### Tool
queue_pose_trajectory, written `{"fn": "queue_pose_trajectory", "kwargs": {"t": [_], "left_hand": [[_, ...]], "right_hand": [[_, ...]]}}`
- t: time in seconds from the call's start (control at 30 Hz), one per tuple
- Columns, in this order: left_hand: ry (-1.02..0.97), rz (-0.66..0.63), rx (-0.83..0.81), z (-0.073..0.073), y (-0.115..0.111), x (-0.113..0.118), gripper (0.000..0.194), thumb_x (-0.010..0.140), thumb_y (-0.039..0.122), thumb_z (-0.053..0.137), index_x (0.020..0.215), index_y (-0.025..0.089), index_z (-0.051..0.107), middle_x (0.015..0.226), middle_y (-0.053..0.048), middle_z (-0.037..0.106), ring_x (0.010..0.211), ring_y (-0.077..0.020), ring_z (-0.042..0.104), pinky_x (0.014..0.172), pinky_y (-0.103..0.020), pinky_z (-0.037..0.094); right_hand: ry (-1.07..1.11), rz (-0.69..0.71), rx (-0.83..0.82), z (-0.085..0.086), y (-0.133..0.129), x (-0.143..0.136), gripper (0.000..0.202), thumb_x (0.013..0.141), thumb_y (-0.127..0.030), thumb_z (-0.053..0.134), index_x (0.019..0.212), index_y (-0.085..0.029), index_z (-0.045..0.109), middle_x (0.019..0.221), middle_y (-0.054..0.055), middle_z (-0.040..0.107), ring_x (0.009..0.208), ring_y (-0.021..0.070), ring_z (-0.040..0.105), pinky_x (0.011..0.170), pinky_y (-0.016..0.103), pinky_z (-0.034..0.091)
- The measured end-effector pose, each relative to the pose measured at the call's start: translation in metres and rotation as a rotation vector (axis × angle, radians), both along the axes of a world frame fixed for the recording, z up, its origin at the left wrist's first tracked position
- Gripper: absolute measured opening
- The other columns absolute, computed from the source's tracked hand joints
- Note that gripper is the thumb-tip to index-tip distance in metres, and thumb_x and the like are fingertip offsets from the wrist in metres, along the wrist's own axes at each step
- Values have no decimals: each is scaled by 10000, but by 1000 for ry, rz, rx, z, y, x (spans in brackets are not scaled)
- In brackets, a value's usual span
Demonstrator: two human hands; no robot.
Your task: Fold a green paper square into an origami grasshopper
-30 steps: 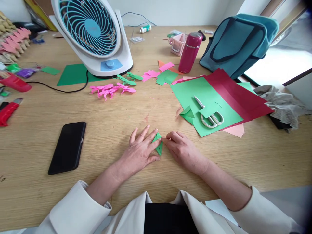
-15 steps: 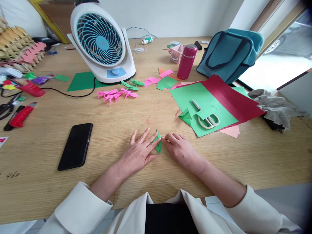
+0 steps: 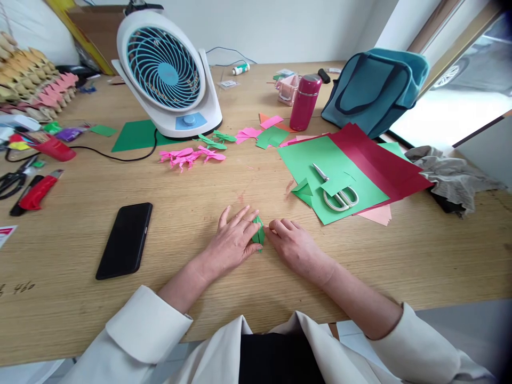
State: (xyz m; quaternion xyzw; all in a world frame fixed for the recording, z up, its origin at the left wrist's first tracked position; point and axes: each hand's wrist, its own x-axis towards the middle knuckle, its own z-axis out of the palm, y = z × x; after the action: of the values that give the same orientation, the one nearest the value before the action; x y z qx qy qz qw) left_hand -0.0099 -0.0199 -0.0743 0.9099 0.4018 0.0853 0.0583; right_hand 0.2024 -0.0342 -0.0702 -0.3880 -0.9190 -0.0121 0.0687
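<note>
Just below the centre of the frame, a person's two bare hands meet over a small folded piece of green paper [image 3: 259, 234] lying on a pale wooden table [image 3: 192, 213]. The left hand [image 3: 232, 242] rests flat, fingers spread, its forefinger and thumb closed on the paper's left edge and partly covering it. The right hand [image 3: 294, 245] lies beside it with fingers curled together, the fingertips [image 3: 273, 229] touching the paper's right edge. The paper looks very light and thin, stiffened somewhat by its folds, easy to crumple or tear; it is probably best held by a folded edge or corner between fingertips, pressed flat against the table. To the left lies a black phone [image 3: 125, 240], face down. To the right of centre, white-handled scissors [image 3: 338, 192] rest on a light green sheet [image 3: 316, 154] overlapping dark red sheets [image 3: 380, 160]. Pink folded shapes [image 3: 190, 156] lie above centre. A white and blue fan [image 3: 168, 72] stands at upper left, and a magenta flask [image 3: 304, 101] and a teal bag [image 3: 374, 85] at upper right.
</note>
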Motion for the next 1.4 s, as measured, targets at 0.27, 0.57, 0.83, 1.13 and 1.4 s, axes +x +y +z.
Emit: {"fn": "queue_pose_trajectory", "kwargs": {"t": [0.27, 0.57, 0.83, 1.13, 1.4], "left_hand": [[-10, 1, -44, -6, -4, -5, 523, 942, 441, 546, 1394, 189, 472, 1560, -150, 386, 1481, -361, 257, 1143, -692, 159], [-94, 9, -60, -4, -6, -9, 430, 984, 347, 474, 1384, 192, 437, 1562, -113, 396, 1501, -314, 216, 1183, -631, 132], [-233, 45, 13, 3, -11, -12, 267, 928, 233, 552, 1194, 209, 570, 1293, -86, 640, 1289, -243, 519, 1163, -516, 234], [-341, 83, 36, 7, -8, -6, 113, 950, 211, 542, 969, 215, 653, 971, -26, 725, 960, -193, 623, 934, -400, 398], [-526, 197, -84, 3, -2, -3, 72, 903, 176, 601, 887, 213, 661, 875, -4, 732, 842, -171, 656, 808, -334, 451]], "right_hand": [[15, -14, 21, 0, 1, 2, 214, 995, -181, 468, 1143, -117, 609, 1032, 105, 606, 859, 222, 516, 753, 354, 448], [-20, 6, 1, 2, -1, -2, 224, 991, -167, 455, 1140, -106, 609, 1062, 116, 599, 866, 227, 510, 765, 356, 447], [32, -2, -22, 2, 1, -1, 232, 991, -164, 466, 1184, -121, 588, 1108, 116, 594, 911, 228, 515, 814, 353, 450], [90, 109, -43, 0, 2, 2, 282, 1010, -182, 431, 1248, -109, 564, 1135, 124, 605, 927, 229, 499, 849, 362, 451], [120, 118, -50, -1, 2, 2, 311, 1001, -147, 416, 1265, -72, 563, 1138, 153, 598, 932, 236, 498, 847, 377, 475]]}}
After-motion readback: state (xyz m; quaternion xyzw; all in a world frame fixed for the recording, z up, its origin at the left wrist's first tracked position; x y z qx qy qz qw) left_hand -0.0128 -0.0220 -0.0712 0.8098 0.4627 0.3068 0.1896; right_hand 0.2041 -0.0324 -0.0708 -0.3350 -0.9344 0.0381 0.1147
